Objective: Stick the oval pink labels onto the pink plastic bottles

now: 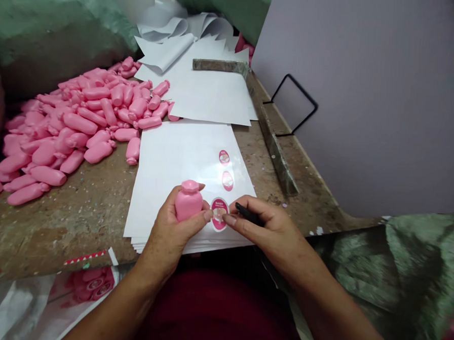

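Observation:
My left hand (174, 227) grips a pink plastic bottle (189, 201) upright, with its thumb tip beside a printed oval label (219, 214). That label lies on a stack of white backing sheets (165, 187), just between my two hands. My right hand (264, 229) pinches a small black tool (247, 214), its tip hidden by my fingers, and its fingertips nearly touch the label's right edge. Farther up the same sheet are two more oval labels (224, 169).
A heap of pink bottles (73, 126) covers the left of the speckled worktop (75, 223). Loose white sheets (204, 92) and a metal bar (220, 65) lie beyond. A black wire stand (293, 105) leans by a lilac wall (368, 96). Green sacks (408, 266) flank the worktop.

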`<state>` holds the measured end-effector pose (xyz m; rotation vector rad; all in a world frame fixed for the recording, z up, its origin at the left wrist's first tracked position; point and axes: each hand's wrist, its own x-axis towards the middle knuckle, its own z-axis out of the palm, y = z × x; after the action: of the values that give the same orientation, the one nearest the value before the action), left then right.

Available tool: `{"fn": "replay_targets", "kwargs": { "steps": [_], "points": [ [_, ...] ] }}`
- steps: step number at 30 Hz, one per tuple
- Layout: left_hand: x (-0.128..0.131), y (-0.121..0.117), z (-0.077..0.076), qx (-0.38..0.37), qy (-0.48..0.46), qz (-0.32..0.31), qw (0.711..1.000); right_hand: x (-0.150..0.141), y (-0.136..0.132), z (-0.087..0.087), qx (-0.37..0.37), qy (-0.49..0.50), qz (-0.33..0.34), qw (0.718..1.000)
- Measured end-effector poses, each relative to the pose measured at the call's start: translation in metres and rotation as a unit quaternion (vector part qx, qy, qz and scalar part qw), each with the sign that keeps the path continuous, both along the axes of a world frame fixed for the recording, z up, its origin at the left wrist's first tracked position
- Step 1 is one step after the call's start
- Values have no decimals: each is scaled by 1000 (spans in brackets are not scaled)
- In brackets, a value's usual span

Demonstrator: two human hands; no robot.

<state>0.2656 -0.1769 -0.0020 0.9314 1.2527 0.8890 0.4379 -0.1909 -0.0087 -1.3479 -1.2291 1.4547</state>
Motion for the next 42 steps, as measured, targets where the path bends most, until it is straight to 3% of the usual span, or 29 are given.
{"fn": "replay_targets", "kwargs": {
  "steps": [4, 6, 10, 14, 22, 42],
  "points": [
    [-1, 0, -2, 0, -18, 42, 999, 4, -1, 2, 1, -2, -33, 999],
    [0, -1, -1, -34, -76, 51, 995, 3, -2, 4, -20, 26, -45, 998],
    [7, -2, 7, -144, -236, 63, 959, -5, -5, 7, -61, 87, -35, 994],
    [13, -2, 11, -224, -283, 88, 928, -15, -4, 6, -77, 96, -15, 992],
    [13, -5, 3, -173, -311, 84, 931, -21, -2, 5, -84, 50, -12, 995],
    [16, -6, 1, -158, -305, 88, 935, -21, 3, 4, -77, 56, -3, 995]
  ]
}}
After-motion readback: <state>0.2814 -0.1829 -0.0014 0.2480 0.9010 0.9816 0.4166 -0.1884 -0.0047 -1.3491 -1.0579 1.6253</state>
